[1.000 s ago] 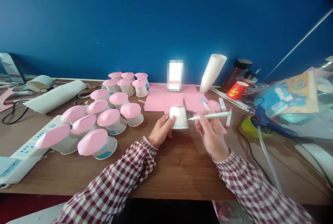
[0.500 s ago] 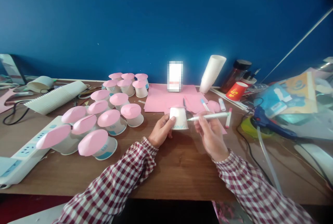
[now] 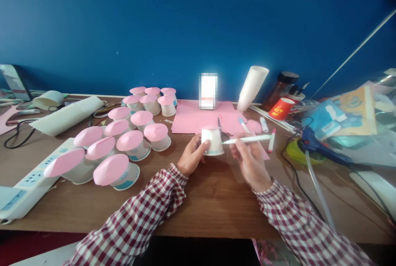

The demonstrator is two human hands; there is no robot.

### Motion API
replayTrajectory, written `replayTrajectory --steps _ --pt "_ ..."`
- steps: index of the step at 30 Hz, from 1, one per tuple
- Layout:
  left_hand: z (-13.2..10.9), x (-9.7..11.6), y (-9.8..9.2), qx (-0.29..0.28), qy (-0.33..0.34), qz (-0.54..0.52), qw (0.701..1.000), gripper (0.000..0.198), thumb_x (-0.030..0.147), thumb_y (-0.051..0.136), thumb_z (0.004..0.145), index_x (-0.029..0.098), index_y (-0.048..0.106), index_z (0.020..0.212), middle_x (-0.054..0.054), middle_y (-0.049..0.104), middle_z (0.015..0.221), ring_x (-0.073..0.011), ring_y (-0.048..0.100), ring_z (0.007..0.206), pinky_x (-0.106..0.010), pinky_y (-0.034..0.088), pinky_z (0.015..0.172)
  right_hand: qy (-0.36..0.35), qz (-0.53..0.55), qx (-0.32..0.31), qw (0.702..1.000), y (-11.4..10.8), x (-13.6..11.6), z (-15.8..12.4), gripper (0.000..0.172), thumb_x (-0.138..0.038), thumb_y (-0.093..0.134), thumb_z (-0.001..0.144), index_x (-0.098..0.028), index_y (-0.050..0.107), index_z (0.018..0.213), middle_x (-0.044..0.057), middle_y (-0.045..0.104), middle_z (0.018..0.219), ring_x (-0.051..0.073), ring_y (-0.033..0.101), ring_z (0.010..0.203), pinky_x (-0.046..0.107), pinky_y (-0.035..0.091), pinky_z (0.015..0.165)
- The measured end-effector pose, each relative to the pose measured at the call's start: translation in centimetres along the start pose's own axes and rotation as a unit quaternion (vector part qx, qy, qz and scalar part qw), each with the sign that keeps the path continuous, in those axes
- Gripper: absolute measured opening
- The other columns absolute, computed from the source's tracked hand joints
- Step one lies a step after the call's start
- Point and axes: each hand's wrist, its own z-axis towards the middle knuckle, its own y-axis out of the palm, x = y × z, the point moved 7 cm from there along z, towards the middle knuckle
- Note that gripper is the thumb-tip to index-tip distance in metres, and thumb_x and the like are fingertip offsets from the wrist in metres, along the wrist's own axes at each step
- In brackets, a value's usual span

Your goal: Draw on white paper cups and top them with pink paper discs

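My left hand (image 3: 192,156) grips an upturned white paper cup (image 3: 212,141) that has a pink paper disc on its base and a blue zigzag line near its rim. It stands on the brown table (image 3: 213,200) in front of me. My right hand (image 3: 250,158) pinches a white marker pen (image 3: 247,139), whose tip touches the cup's right side. Both sleeves are red and white check.
Several upturned cups with pink discs (image 3: 123,138) crowd the left. A lying stack of cups (image 3: 66,114) and a power strip (image 3: 27,183) sit further left. Pink paper sheets (image 3: 201,117), an upright cup stack (image 3: 252,86), a red cup (image 3: 281,108), loose markers (image 3: 271,140) and a blue glue gun (image 3: 321,149) lie behind and right.
The cup and both hands have stayed in nearly the same place. The pen tip has shifted very slightly along the cup's side.
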Motion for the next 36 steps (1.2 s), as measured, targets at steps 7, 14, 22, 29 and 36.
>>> replayTrajectory --steps 7,14,22,29,36 --pt "-0.1 0.4 -0.1 0.005 0.011 0.008 1.0 0.046 0.046 0.05 0.085 0.012 0.055 0.115 -0.001 0.054 0.073 -0.0082 0.048 0.054 -0.021 0.044 0.047 -0.062 -0.089 -0.027 0.994 0.6 -1.7 -0.7 0.017 -0.034 0.056 0.088 -0.019 0.057 0.097 0.0 0.059 0.074 0.01 0.054 0.062 0.022 0.047 0.054" --pt "0.1 -0.5 -0.5 0.014 0.023 -0.037 0.999 0.045 0.05 0.048 0.086 0.014 0.055 0.113 0.006 0.046 0.059 -0.0061 0.041 0.042 -0.021 0.041 0.044 -0.143 -0.207 -0.002 0.968 0.9 -2.7 -1.4 0.021 -0.029 0.046 0.094 -0.021 0.052 0.112 0.004 0.064 0.089 0.015 0.062 0.076 0.032 0.054 0.071" --pt "0.1 -0.7 -0.8 0.04 0.031 -0.063 0.997 0.052 0.049 0.049 0.086 0.017 0.043 0.128 0.007 0.047 0.06 -0.0059 0.04 0.039 -0.021 0.041 0.041 -0.193 -0.279 -0.061 0.939 2.4 -2.9 -1.7 0.035 -0.024 0.06 0.085 -0.022 0.048 0.118 0.006 0.064 0.103 0.019 0.064 0.095 0.035 0.053 0.086" --pt "0.1 -0.3 -0.4 0.039 0.021 -0.059 0.997 0.056 0.046 0.053 0.084 0.014 0.042 0.13 0.009 0.041 0.055 -0.0056 0.035 0.039 -0.021 0.04 0.041 -0.202 -0.294 -0.055 0.933 2.0 -2.6 -1.3 0.032 -0.021 0.057 0.088 -0.022 0.048 0.118 0.008 0.063 0.109 0.02 0.062 0.103 0.038 0.051 0.091" --pt "0.1 0.2 -0.9 0.051 0.032 0.018 0.998 0.06 0.046 0.061 0.079 0.014 0.047 0.128 -0.003 0.059 0.088 -0.0032 0.041 0.047 -0.019 0.04 0.043 -0.207 -0.303 -0.057 0.928 2.0 -2.6 -1.2 0.029 -0.018 0.055 0.088 -0.02 0.051 0.117 0.01 0.063 0.112 0.02 0.06 0.108 0.038 0.049 0.095"
